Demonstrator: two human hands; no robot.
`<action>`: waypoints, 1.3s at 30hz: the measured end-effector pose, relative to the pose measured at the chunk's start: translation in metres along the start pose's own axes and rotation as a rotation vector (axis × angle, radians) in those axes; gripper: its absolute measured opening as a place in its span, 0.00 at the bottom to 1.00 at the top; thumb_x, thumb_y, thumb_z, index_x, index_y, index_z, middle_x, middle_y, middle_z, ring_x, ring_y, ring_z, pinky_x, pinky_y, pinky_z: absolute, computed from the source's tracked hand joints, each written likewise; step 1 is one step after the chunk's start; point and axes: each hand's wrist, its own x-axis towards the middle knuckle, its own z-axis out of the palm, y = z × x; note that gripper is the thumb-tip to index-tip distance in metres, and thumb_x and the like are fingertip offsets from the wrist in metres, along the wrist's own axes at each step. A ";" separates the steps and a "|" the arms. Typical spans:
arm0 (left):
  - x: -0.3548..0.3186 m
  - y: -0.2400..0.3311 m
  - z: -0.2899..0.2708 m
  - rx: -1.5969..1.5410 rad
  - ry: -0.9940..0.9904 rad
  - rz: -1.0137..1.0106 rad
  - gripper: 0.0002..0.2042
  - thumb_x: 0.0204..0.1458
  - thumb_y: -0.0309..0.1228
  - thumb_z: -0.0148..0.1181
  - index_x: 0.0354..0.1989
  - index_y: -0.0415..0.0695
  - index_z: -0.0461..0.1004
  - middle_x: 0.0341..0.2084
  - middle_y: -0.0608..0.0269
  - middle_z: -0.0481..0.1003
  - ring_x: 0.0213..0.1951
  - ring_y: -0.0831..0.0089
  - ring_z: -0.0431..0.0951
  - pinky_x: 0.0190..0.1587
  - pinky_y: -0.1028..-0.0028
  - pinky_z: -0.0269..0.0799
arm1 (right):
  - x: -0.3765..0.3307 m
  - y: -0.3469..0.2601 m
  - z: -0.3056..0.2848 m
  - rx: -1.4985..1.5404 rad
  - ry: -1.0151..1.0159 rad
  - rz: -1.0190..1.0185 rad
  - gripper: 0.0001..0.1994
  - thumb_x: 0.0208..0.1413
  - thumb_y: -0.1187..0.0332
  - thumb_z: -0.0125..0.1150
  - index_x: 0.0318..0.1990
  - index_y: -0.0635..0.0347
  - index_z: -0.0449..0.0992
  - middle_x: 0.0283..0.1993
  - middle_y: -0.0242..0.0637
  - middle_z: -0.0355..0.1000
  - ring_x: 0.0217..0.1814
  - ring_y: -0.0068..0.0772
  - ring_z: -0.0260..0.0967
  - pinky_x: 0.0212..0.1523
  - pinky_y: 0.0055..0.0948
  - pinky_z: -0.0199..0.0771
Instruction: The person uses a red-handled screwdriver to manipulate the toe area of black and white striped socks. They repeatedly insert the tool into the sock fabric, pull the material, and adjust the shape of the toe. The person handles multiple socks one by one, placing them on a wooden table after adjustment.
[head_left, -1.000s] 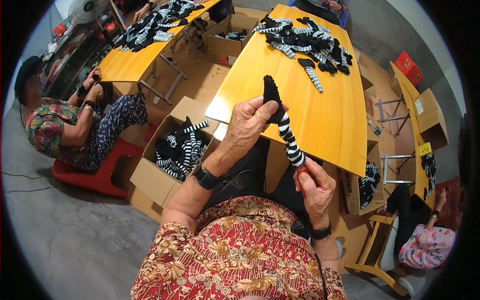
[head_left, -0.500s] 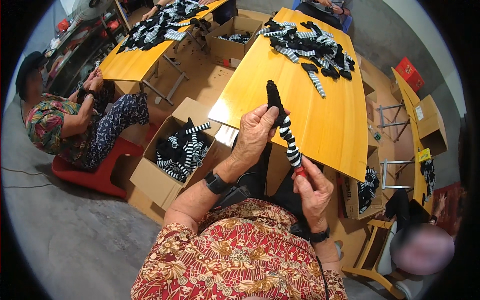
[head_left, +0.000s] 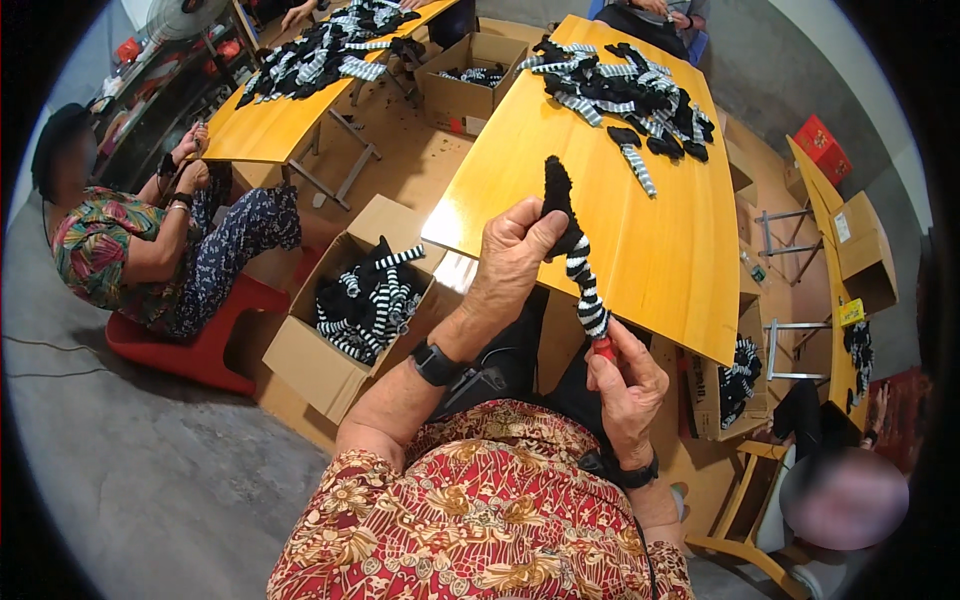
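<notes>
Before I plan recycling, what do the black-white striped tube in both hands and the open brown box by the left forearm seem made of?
Black-white striped tube: probably knitted yarn, matte, fuzzy at its black end; fibre unclear. Open brown box: likely cardboard, matte, thin flaps.

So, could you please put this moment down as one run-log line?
left hand: pinches black part of striped knit piece | right hand: holds red object at piece's striped end | table: knit pile toward far end

Black-tipped striped sock (head_left: 579, 264) slants; red piece (head_left: 604, 348) at lower end.
</notes>
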 end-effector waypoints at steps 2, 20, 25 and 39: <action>0.001 -0.002 -0.005 0.039 -0.033 -0.045 0.07 0.58 0.30 0.58 0.40 0.41 0.77 0.32 0.72 0.78 0.33 0.86 0.73 0.39 0.83 0.69 | 0.003 -0.001 -0.004 0.011 -0.010 0.049 0.20 0.50 0.80 0.62 0.53 0.66 0.74 0.36 0.30 0.72 0.33 0.17 0.65 0.34 0.17 0.67; -0.010 -0.031 0.003 -0.335 0.163 -0.084 0.04 0.58 0.29 0.58 0.40 0.47 0.72 0.33 0.69 0.78 0.34 0.81 0.78 0.37 0.79 0.75 | 0.006 0.017 0.006 -0.143 0.027 -0.104 0.18 0.52 0.78 0.59 0.53 0.67 0.73 0.35 0.35 0.71 0.32 0.22 0.67 0.35 0.20 0.68; 0.001 -0.002 -0.020 -0.251 0.045 -0.269 0.06 0.55 0.33 0.62 0.40 0.50 0.75 0.33 0.68 0.79 0.34 0.80 0.79 0.40 0.77 0.75 | 0.013 0.013 -0.016 -0.107 -0.017 -0.063 0.18 0.53 0.80 0.57 0.53 0.67 0.73 0.36 0.33 0.71 0.31 0.19 0.66 0.33 0.19 0.67; 0.001 -0.002 0.012 -0.293 0.118 -0.180 0.10 0.56 0.35 0.61 0.43 0.47 0.73 0.37 0.67 0.78 0.39 0.80 0.78 0.47 0.73 0.73 | 0.006 0.028 -0.022 0.080 -0.025 0.028 0.19 0.54 0.80 0.58 0.55 0.66 0.73 0.37 0.34 0.74 0.28 0.17 0.66 0.28 0.17 0.67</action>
